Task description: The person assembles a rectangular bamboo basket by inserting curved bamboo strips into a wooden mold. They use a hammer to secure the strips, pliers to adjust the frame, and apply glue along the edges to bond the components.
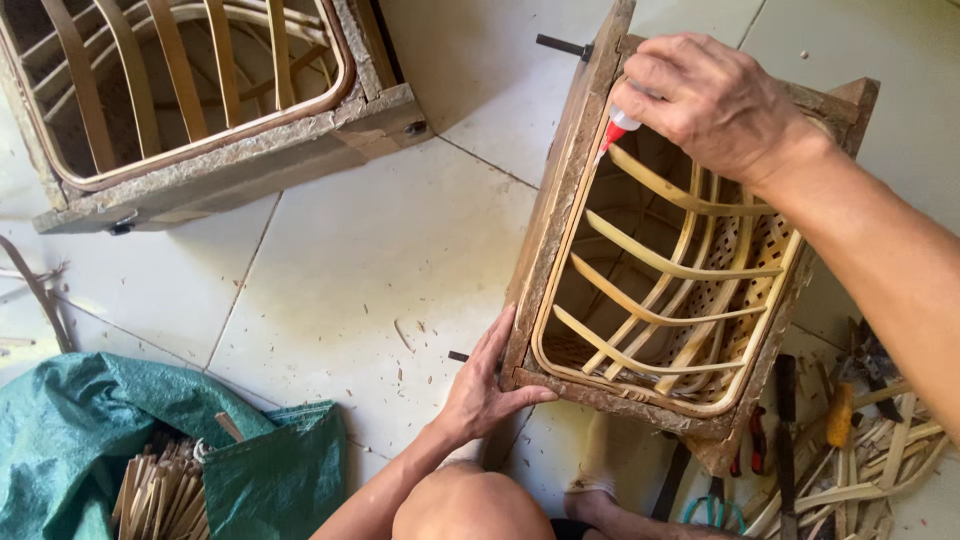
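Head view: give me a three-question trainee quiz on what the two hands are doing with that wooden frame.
1. True or false: the left hand grips the lower corner of the wooden frame.
2. What does the right hand hold against the frame's rim? A) a hammer B) a small red-tipped glue bottle C) a paintbrush
3. Fill in: the bamboo strips at lower left sit in a green ____.

Key
1. True: its fingers wrap the corner.
2. B: the tip meets the bamboo basket rim inside the frame.
3. Bag.
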